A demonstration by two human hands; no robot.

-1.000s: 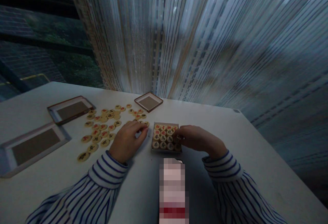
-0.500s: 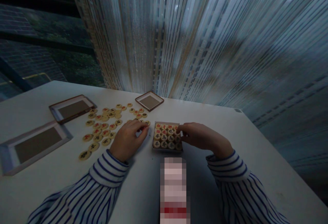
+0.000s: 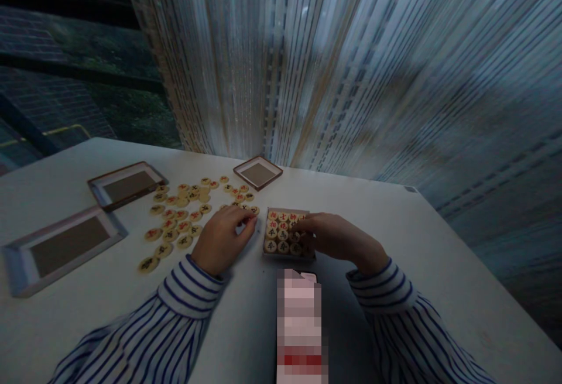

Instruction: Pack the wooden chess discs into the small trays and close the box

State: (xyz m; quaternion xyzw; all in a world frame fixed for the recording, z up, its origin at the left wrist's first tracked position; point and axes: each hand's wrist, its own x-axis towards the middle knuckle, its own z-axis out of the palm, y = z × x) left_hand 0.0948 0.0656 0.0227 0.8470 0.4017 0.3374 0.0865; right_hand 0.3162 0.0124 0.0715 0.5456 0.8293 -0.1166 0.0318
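Note:
A small open box [image 3: 290,257] holds rows of round Chinese chess pieces [image 3: 283,234] with red and black characters. Over its right side is my right hand [image 3: 340,240], fingers bent loosely down onto the pieces, covering several; nothing shows held in them. My left hand [image 3: 223,240] rests on the table left of the box. Its fingers are curled, thumb and forefinger tips close together, and whatever they might hold is hidden. Just beyond those fingertips lie loose chess pieces [image 3: 182,227], scattered to the left, some overlapping.
Two shallow box parts [image 3: 109,201] [image 3: 65,270] stand on the left of the white table [image 3: 373,199], and a smaller lid [image 3: 258,187] lies at the back. A blurred-out object [image 3: 301,325] is nearest me. A string curtain [image 3: 281,62] hangs behind the table.
My right hand has shifted left, from the box's right edge to further over the pieces. My left hand has stayed nearly still. The view has moved slightly.

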